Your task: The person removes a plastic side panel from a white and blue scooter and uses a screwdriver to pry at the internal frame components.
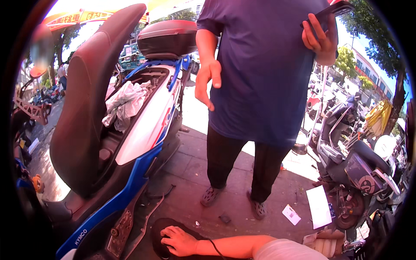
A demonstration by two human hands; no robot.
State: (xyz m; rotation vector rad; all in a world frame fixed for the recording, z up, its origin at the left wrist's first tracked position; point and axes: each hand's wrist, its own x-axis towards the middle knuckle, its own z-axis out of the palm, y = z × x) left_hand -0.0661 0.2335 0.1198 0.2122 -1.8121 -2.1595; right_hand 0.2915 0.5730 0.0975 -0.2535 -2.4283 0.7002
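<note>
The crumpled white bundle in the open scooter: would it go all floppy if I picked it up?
The bundle would probably droop, as its thin folds look soft. It's likely light, being loosely crumpled. It probably wouldn't roll: it's lumpy and uneven.

Along the frame's bottom edge, a short, pale sleeve ended above a bare forearm and right hand.

Outdoor roadside: paving, seat-raised scooter, parked 2-wheelers, trees.
</note>
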